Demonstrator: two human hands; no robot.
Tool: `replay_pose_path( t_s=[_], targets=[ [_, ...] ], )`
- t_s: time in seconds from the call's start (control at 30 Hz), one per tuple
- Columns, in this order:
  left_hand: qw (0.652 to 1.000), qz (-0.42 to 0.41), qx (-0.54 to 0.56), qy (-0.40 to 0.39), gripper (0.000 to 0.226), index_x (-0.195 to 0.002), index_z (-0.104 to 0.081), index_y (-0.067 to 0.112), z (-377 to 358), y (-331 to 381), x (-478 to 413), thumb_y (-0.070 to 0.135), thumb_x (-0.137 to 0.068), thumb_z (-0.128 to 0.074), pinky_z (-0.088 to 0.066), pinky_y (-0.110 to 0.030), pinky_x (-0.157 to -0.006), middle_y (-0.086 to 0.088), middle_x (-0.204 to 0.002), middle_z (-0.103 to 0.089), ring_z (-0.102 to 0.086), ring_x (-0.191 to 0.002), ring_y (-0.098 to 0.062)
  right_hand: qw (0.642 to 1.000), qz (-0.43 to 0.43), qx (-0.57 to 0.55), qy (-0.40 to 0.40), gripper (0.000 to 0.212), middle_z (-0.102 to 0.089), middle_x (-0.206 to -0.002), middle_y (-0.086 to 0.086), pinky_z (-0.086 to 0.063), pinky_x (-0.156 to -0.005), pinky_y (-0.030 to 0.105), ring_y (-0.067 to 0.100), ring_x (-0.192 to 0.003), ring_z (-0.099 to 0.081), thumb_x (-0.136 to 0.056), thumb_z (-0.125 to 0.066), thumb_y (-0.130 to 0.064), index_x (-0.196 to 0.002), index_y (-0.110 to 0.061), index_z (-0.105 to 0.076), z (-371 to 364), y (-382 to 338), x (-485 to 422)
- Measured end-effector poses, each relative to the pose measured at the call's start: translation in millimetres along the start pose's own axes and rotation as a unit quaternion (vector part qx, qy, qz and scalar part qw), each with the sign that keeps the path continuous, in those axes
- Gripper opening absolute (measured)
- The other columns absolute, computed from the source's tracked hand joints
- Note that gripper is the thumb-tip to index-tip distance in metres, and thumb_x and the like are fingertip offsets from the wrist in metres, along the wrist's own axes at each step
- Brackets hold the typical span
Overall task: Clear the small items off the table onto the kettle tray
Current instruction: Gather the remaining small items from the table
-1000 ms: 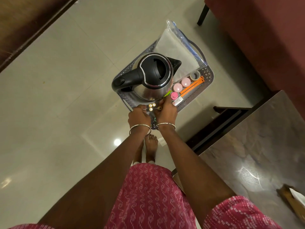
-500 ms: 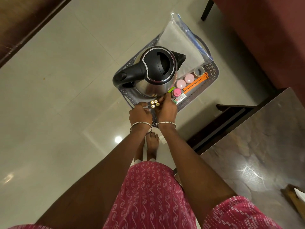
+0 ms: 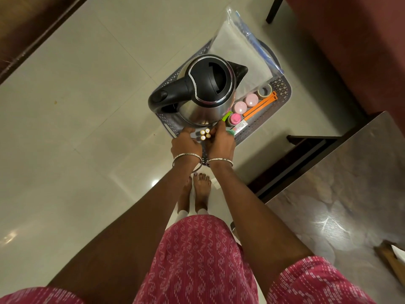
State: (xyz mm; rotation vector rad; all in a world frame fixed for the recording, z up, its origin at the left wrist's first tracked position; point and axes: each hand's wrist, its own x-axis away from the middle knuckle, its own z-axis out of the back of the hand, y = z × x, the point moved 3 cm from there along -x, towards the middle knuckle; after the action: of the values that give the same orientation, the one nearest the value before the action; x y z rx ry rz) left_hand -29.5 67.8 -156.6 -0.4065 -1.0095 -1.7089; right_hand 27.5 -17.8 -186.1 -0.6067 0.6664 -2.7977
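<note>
Placement step, by judgement: left hand point(image 3: 186, 144) and right hand point(image 3: 220, 143) curl their fingers around upright batteries point(image 3: 205, 134) on the tray point(image 3: 283, 86), at six o'clock of the kettle point(image 3: 210, 84). Next: release without toppling.

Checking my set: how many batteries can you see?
4 batteries, in a two-by-two cluster between the left hand and right hand, at the tray's near end by the kettle; hands may hide more.
</note>
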Motion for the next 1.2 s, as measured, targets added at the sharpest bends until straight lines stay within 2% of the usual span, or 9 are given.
replay_pose_path(
  t_s=[0.17, 0.4, 0.73, 1.0, 1.1, 1.2],
  targets=[
    [1.000, 0.012, 0.011, -0.012, 0.040, -0.127, -0.057, 0.016, -4.6, 2.3, -0.2, 0.005, -0.089, -0.054, -0.045, -0.041, -0.099, -0.016, -0.121, -0.064, -0.053, -0.119, -0.034, 1.000, -0.001, 0.016, -0.019, 0.027, -0.067, -0.093, 0.015, -0.043, -0.068, 0.037, 0.037, -0.089, -0.061, -0.089, -0.055, -0.010, -0.116, -0.006, -0.052, 0.2, 0.6, -0.7],
    [1.000, 0.017, -0.003, -0.013, 0.036, -0.126, -0.058, 0.008, -8.8, 6.3, -3.7, 0.005, -0.090, -0.054, -0.043, -0.041, -0.100, -0.015, -0.129, -0.060, -0.053, -0.122, -0.035, 1.000, -0.006, -0.004, -0.014, 0.027, -0.067, -0.091, 0.017, -0.037, -0.066, 0.033, 0.037, -0.086, -0.060, -0.087, -0.057, -0.011, -0.113, -0.005, -0.051, 0.1, -1.1, 0.1],
    [1.000, 0.019, -0.016, -0.012, 0.033, -0.123, -0.060, 0.005, -12.7, 4.6, -7.2, 0.008, -0.091, -0.058, -0.043, -0.039, -0.099, -0.017, -0.126, -0.062, -0.054, -0.121, -0.034, 1.000, -0.002, -0.024, -0.005, 0.026, -0.067, -0.088, 0.015, -0.033, -0.065, 0.030, 0.035, -0.081, -0.061, -0.085, -0.059, -0.010, -0.109, -0.005, -0.051, 2.1, -1.6, 1.4],
    [0.999, 0.024, -0.021, -0.020, 0.035, -0.125, -0.059, 0.005, -6.6, -1.4, 1.6, 0.010, -0.091, -0.054, -0.042, -0.039, -0.099, -0.022, -0.129, -0.057, -0.049, -0.124, -0.038, 0.999, -0.031, 0.007, -0.027, 0.031, -0.067, -0.096, 0.020, -0.044, -0.068, 0.037, 0.041, -0.087, -0.063, -0.089, -0.053, -0.003, -0.119, -0.005, -0.047, 17.5, 4.4, 9.6],
    [0.999, 0.017, -0.018, -0.021, 0.036, -0.126, -0.059, 0.007, 3.2, -1.5, 18.9, 0.011, -0.091, -0.053, -0.042, -0.038, -0.101, -0.020, -0.130, -0.057, -0.048, -0.124, -0.037, 0.999, -0.043, -0.022, -0.014, 0.028, -0.067, -0.089, 0.015, -0.051, -0.072, 0.042, 0.037, -0.082, -0.064, -0.083, -0.053, -0.001, -0.110, -0.007, -0.050, 37.8, 6.1, 28.2],
    [0.999, 0.016, -0.029, -0.030, 0.036, -0.127, -0.059, 0.010, 15.3, -0.6, 38.3, 0.014, -0.091, -0.052, -0.040, -0.038, -0.102, -0.018, -0.132, -0.055, -0.048, -0.125, -0.036, 0.998, -0.034, -0.051, 0.031, 0.016, -0.067, -0.082, 0.013, -0.051, -0.068, 0.040, 0.035, -0.077, -0.063, -0.083, -0.053, -0.002, -0.097, -0.009, -0.054, 60.9, 5.8, 49.9]
  ],
)
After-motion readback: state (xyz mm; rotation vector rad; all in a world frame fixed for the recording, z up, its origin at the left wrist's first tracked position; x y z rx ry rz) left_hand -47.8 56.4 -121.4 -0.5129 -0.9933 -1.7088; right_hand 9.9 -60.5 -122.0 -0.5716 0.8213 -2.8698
